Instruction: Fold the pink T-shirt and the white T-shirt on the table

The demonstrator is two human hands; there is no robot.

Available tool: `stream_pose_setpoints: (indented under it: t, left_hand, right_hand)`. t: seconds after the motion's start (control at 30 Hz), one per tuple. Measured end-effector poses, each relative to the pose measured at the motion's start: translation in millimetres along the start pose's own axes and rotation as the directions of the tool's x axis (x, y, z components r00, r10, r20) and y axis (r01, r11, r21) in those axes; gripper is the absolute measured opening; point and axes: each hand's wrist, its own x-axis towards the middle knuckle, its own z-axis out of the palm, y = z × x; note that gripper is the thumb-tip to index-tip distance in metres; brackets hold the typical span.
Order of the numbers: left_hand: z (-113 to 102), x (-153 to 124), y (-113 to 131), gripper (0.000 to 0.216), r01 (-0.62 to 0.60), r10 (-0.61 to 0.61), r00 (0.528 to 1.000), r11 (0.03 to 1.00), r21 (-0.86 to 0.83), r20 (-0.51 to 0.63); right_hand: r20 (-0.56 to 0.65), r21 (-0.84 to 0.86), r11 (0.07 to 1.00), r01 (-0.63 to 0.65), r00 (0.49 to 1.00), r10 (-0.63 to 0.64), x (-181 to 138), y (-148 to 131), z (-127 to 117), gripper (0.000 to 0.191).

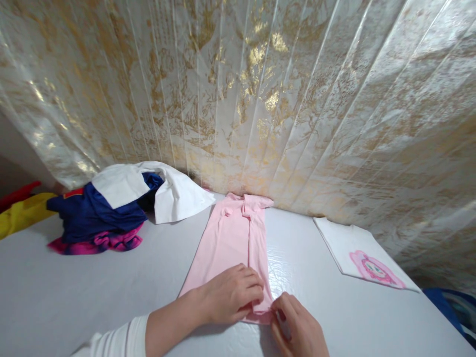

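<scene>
A pink T-shirt (232, 243) lies on the white table, its right side folded inward in a long strip and a short sleeve showing at the far end. My left hand (236, 292) reaches across the near part of the shirt, its bent fingers closed on the folded strip by the hem. At the near right corner, my right hand (297, 325) pinches the hem edge between thumb and fingers. The cloth under my left palm is hidden.
Left of the shirt is a heap with a white garment (182, 193), a navy one (100, 215) and a magenta one (117, 240). Yellow cloth (28, 213) lies beyond it. A folded white T-shirt (353, 248) with a pink print lies right. A gold-patterned curtain (238, 99) borders the table (156, 277).
</scene>
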Motion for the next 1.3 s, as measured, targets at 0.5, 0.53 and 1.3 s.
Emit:
stream_pose_setpoints:
  t: [0.5,0.53,1.3]
  left_hand:
    - [3,-8,8,0.01,-0.052,0.049,0.998,0.992,0.116,0.028]
    - [4,-9,9,0.01,-0.05,0.048,0.999,0.993,0.107,0.023]
    - [6,-20,23,0.013,-0.064,0.064,0.998,0.998,0.006,0.012]
  right_hand:
    - [0.14,-0.004,0.984,0.179,0.974,-0.176,8,3,-11,0.03]
    - [0.141,-0.004,0.981,0.193,0.972,-0.19,8,3,-12,0.032]
    - [0.246,0.18,0.978,0.101,0.959,-0.144,30,12,-32,0.014]
